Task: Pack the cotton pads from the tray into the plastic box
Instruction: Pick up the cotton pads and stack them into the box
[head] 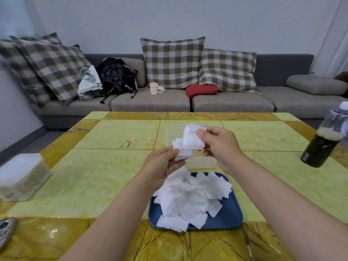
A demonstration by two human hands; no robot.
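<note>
A loose heap of white square cotton pads (190, 200) fills the blue tray (231, 217) near the table's front edge. Just beyond the tray stands a clear plastic box (174, 134), largely hidden by my hands. My right hand (220, 146) pinches a small stack of cotton pads (193, 140) between thumb and fingers, held above the box. My left hand (162, 164) grips a few more pads (180, 152) directly below and left of that stack; the two bunches touch.
A dark bottle with a clear cap (323, 140) stands at the table's right edge. A frosted container (22, 178) sits at the left edge, with a patterned object (5, 230) at the near left corner. A sofa with cushions and bags lies beyond the table.
</note>
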